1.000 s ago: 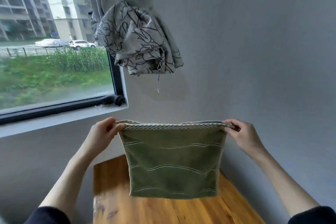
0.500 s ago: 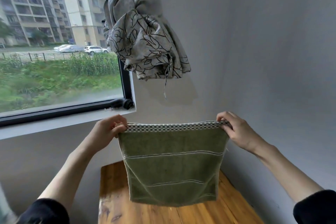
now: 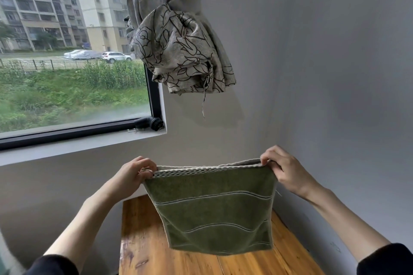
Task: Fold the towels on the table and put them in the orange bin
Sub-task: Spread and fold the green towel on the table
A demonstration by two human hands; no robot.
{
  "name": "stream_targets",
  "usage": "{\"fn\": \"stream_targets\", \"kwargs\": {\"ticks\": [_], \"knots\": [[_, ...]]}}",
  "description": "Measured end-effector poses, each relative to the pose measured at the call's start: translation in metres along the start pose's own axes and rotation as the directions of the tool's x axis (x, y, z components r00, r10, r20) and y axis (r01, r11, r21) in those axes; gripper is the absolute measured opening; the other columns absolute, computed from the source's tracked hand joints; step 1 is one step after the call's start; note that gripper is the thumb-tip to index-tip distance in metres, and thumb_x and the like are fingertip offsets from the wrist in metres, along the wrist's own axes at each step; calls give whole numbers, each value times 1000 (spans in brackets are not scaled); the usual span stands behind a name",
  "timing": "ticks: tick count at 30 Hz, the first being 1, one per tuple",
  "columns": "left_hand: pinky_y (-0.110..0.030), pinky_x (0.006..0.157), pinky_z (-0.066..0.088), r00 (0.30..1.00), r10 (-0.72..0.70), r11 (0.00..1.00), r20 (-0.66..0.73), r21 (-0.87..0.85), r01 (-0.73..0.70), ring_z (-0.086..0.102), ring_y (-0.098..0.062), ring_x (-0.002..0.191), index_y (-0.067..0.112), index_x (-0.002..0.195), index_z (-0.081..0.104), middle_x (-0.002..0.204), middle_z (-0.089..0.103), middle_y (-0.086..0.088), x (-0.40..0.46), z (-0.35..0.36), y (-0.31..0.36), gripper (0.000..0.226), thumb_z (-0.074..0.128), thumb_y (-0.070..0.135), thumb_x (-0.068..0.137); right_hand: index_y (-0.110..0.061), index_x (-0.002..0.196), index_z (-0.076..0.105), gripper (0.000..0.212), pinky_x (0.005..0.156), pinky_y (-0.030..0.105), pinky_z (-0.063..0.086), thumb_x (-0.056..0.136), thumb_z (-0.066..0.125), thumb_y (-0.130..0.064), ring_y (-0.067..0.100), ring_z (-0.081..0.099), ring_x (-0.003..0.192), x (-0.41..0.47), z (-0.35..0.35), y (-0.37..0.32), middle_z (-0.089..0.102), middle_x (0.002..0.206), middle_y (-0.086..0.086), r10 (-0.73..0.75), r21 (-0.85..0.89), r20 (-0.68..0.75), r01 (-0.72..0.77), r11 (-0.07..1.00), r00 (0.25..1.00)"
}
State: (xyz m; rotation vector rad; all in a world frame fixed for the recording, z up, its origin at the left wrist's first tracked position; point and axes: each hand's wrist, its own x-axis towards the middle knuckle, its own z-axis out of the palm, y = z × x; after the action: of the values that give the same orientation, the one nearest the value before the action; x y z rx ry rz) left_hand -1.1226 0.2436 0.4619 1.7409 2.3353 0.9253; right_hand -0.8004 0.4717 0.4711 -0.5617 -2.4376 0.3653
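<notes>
Head view: left hand (image 3: 136,173) and right hand (image 3: 285,171) each pinch a top corner of the doubled green towel (image 3: 214,210), hanging between both grips above the counter (image 3: 143,243). Uneven grips could skew the fold.

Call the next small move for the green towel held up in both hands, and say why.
Probably lower it flat onto the wooden table for the next fold. The green striped terry towel hangs doubled in the air above the tabletop, the left hand and right hand each pinching a top corner. No orange bin is in view, so binning seems premature.
</notes>
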Motion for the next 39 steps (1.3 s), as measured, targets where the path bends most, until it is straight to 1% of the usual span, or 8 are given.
{"fn": "stream_targets", "kwargs": {"ticks": [5,14,17,21,28,33,37,39], "knots": [[-22,75,37,997,17,995,-78,98,-9,55,-21,83,3,95,70,92,57,-5,3,2,-9,14,58,2,88,-16,95,67,26,75,2,40,93,47,0,8,54,91,1,8,1,53,97,-6,83,32,114,-87,996,990],[-23,68,39,975,74,995,-211,84,-58,55,-18,71,1,86,70,84,61,-2,3,-12,-11,6,65,2,83,-12,94,70,11,69,6,40,88,62,-8,7,58,82,11,17,11,63,87,-7,309,144,38,-311,939,950],[-30,67,44,964,87,995,-253,75,-70,58,-24,71,2,84,70,83,62,-4,2,-16,-12,5,66,0,81,-12,90,70,8,66,7,46,86,64,-8,5,60,78,16,18,13,67,84,-3,414,395,58,-402,826,909],[-38,72,52,960,75,997,-269,46,-65,62,-27,75,1,89,69,88,64,-6,1,-22,-16,8,64,-1,83,-7,84,70,13,73,18,52,85,60,1,16,62,80,20,19,14,69,85,11,491,735,156,-433,522,857],[-39,69,51,960,84,996,-267,40,-76,61,-28,73,2,90,69,89,63,-6,-1,-24,-20,13,63,-6,82,-6,73,74,23,64,17,53,81,58,9,13,66,75,26,24,19,71,76,8,495,831,232,-435,347,837],[-32,69,50,944,76,997,-322,10,-77,61,-26,73,4,89,68,86,63,-3,-3,-22,-22,15,62,-8,82,-5,65,73,14,62,20,56,67,63,4,14,68,68,27,25,18,70,72,9,499,937,271,-344,58,823],[-20,71,48,940,61,997,-336,-21,-72,61,-22,78,10,91,67,86,62,1,-6,-23,-25,20,60,-8,84,-4,71,68,13,61,19,56,69,62,6,13,68,67,31,25,14,69,73,8,515,953,244,-303,30,822],[-22,72,48,940,53,997,-336,-28,-66,61,-22,80,9,93,66,88,63,0,-8,-25,-28,20,59,-7,84,-7,81,66,15,65,18,56,73,63,6,13,67,72,32,24,10,67,80,9,491,936,216,-322,140,844]]}}
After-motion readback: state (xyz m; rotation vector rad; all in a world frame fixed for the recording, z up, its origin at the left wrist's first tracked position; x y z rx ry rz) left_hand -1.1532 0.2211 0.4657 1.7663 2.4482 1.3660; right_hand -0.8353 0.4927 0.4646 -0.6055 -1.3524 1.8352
